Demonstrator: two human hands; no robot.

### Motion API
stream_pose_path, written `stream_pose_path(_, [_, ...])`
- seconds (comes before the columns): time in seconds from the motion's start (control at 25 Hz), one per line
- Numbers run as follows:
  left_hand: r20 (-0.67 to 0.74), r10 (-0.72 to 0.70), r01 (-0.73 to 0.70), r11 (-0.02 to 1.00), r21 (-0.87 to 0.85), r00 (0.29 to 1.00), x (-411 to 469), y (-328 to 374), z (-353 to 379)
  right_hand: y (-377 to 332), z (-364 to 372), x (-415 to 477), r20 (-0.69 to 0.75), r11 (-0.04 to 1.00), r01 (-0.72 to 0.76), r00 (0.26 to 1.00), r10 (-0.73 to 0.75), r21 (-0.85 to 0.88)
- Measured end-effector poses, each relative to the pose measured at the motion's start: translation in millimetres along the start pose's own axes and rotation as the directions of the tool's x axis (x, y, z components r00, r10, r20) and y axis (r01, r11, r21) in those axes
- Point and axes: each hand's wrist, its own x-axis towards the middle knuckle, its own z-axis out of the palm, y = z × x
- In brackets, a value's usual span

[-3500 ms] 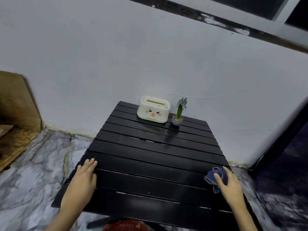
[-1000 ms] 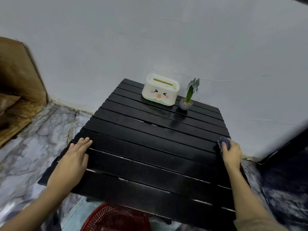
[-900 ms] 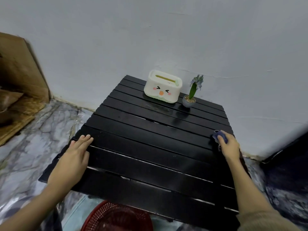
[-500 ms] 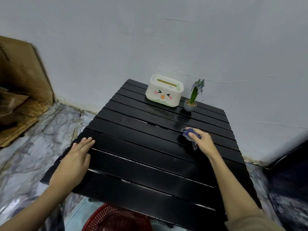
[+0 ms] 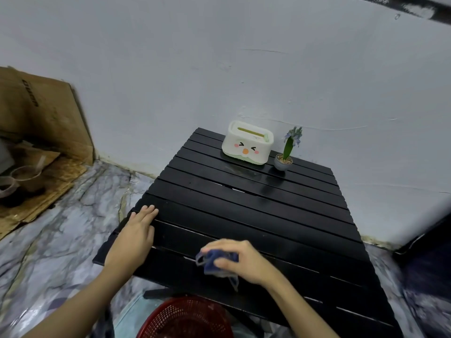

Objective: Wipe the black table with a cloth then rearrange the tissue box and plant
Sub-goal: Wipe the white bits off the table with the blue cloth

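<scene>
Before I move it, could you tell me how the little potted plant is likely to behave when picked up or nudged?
The potted plant looks top-heavy: a tall leaf and flower above a small round pot, so a nudge may tip it. The pot seems filled with loose pebbles that could spill. It stands close beside the tissue box on the black table, so a side push might bump that.

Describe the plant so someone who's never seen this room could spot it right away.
Find the black slatted table against the white wall. At its far edge stands a cream tissue box with a cartoon face. The plant is just right of it: a tiny grey pot, one green leaf, pale blue flowers.
</scene>
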Motion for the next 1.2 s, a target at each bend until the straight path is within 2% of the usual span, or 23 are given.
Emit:
stream_pose_path(0.16, [0.007, -0.009, 0.009, 1.0, -0.017, 1.0, -1, 1, -1, -26, 35, -26, 0.11, 0.997, 0.033, 0.993, -0.042, 0.077])
stream_pose_path(0.24, [0.013, -0.007, 0.007, 1.0, -0.014, 1.0, -1, -1, -1, -31, 32, -35, 0.112, 0.989, 0.007, 0.993, -0.024, 0.15])
stream_pose_path(0.36, [0.008, 0.004, -0.004, 1.0, -0.011, 1.0, -2, -3, 0, -22, 4, -38, -0.132, 0.954, -0.036, 0.988, 0.078, 0.299])
stream_pose_path(0.44, [0.006, 0.013, -0.013, 1.0, -0.013, 1.0, -2, -4, 0, -7, -16, -35, -0.362, 0.939, -0.067, 0.912, 0.194, 0.336])
stream_pose_path(0.56, [0.017, 0.009, -0.009, 1.0, -0.019, 1.0, -1, -5, 2, 22, -16, -15, -0.655, 0.954, -0.257, 0.696, 0.294, 0.155])
stream_pose_path(0.6, [0.022, 0.005, -0.004, 1.0, -0.021, 1.0, -1, -5, 3, 28, -8, -4, -0.718, 0.949, -0.306, 0.643, 0.267, 0.078])
stream_pose_path(0.64, [0.026, 0.002, -0.001, 1.0, -0.021, 1.0, 0, -6, 3, 29, 3, 10, -0.737, 0.946, -0.324, 0.637, 0.225, 0.009])
stream_pose_path(0.76, [0.034, 0.003, -0.002, 1.0, -0.02, 0.999, 0, -8, 3, 7, 39, 57, -0.647, 0.967, -0.246, 0.748, 0.146, -0.066])
stream_pose_path(0.96, [0.042, 0.006, -0.004, 0.999, -0.055, 0.999, 1, -6, 0, -44, 86, 64, -0.359, 0.99, -0.042, 0.933, -0.01, -0.137])
stream_pose_path(1.08, [0.0, -0.016, 0.016, 0.986, -0.167, 1.0, -2, -5, -4, -39, 94, 19, -0.323, 0.975, 0.011, 0.943, -0.085, -0.223])
stream_pose_path(1.2, [-0.028, -0.073, 0.057, 0.927, -0.371, 0.997, -3, -4, -15, 4, 63, -18, -0.498, 0.918, -0.057, 0.852, -0.16, -0.393])
